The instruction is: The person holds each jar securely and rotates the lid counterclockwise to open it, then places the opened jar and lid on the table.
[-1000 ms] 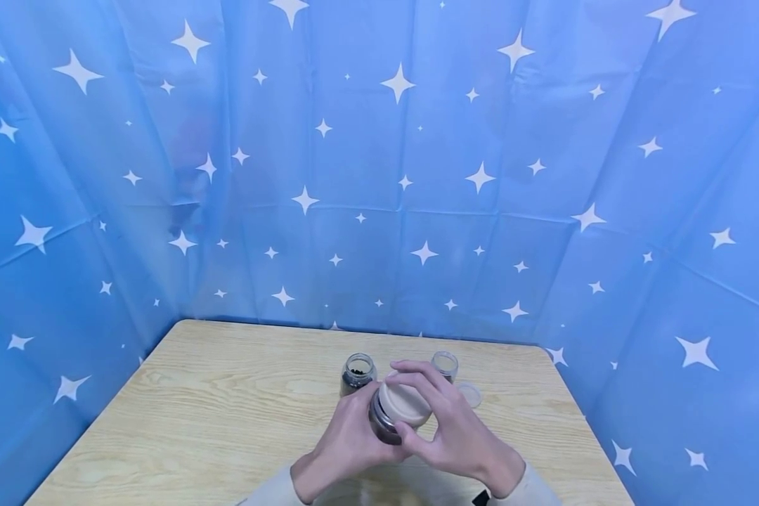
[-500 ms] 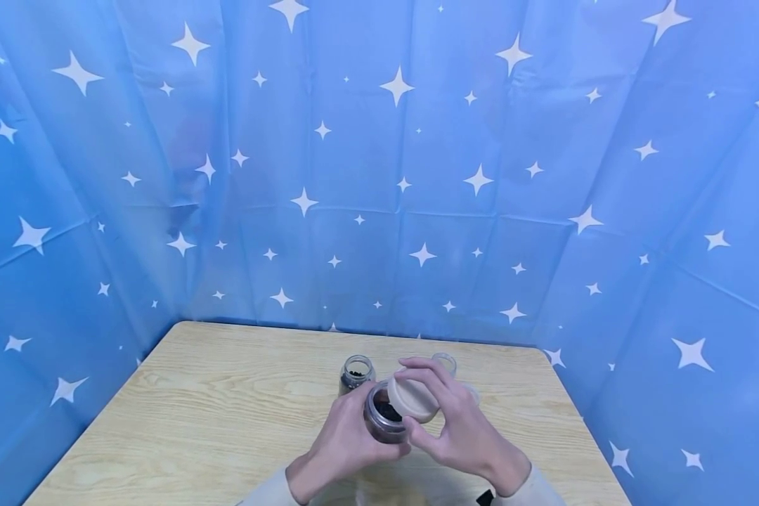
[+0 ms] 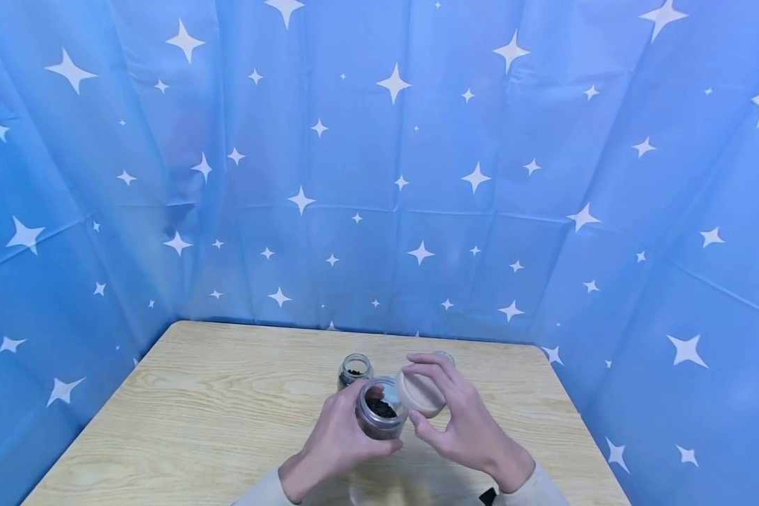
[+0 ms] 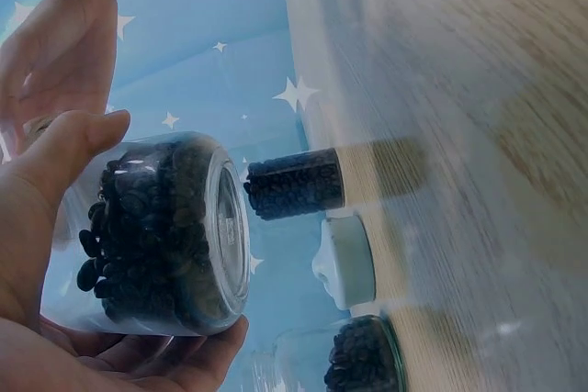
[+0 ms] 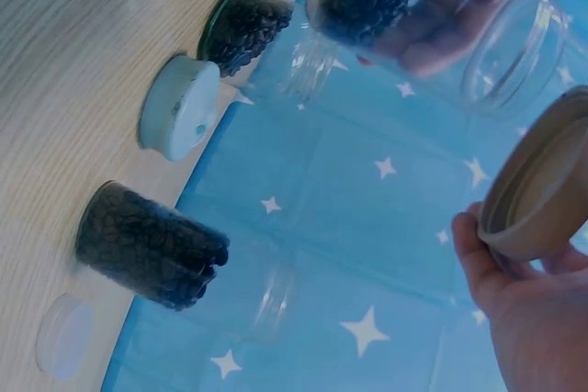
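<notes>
A clear glass jar (image 3: 370,425), part filled with dark beans (image 4: 152,236) that look like coffee beans, is held off the table, its open mouth tilted up. My left hand (image 3: 335,436) wraps round its side, thumb in front and fingers behind. Just right of the rim, my right hand (image 3: 468,425) grips a cream lid (image 3: 422,393) by its edge between thumb and fingers. In the right wrist view the lid's hollow underside faces the jar, with a gap between them.
Behind the left hand stands an open bean jar (image 3: 355,367). Another bean jar (image 5: 152,245) stands behind the right hand. Between them lies a white lid (image 5: 175,107); a small translucent lid (image 5: 64,337) lies beyond. A star-patterned curtain (image 3: 379,161) surrounds the wooden table (image 3: 228,407).
The cream lid has come off the jar's mouth and moved right with my right hand. The jar has shifted slightly left in my left hand, uncovering the beans.
</notes>
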Tool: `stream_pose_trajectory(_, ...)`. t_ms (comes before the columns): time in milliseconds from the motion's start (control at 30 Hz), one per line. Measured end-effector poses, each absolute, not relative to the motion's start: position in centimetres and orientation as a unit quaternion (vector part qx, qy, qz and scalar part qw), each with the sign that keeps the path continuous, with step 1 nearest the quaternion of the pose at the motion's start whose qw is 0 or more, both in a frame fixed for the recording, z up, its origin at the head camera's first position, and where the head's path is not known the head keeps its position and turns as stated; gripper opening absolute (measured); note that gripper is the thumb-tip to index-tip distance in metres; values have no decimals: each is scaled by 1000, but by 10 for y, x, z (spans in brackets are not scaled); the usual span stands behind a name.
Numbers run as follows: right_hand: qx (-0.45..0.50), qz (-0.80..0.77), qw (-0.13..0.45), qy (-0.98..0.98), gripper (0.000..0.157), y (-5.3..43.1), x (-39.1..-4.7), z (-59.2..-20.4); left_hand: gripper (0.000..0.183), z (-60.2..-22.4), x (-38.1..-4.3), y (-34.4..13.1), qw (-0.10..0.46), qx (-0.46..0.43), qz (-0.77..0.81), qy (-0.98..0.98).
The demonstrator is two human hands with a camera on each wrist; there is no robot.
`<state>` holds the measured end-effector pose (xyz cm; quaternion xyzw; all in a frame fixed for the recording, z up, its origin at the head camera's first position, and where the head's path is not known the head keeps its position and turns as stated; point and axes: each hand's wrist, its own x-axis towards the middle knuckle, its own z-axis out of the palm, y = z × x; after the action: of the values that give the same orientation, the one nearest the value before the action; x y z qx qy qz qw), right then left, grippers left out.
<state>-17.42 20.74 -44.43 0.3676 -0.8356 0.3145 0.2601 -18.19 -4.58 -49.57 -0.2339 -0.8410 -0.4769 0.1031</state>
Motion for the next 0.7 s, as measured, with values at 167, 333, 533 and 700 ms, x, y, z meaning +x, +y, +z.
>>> stream_pose_trajectory(167,362,311,265,-838,68,212,-176,-447,85,-497,-182,-49,100,-225,-474,-845)
stream_pose_trajectory(333,349,307,265,-845,68,215,-177,-450,84,-498,-184,-52,99,-221,-473,-847)
stream_pose_trajectory(533,335,305,255,-854,68,218,-177,-452,85,-499,-185,-54,100,-216,-472,-849)
stream_pose_trajectory(700,326,299,251,-861,68,222,-177,-455,87,-500,-186,-57,97,-211,-470,-852)
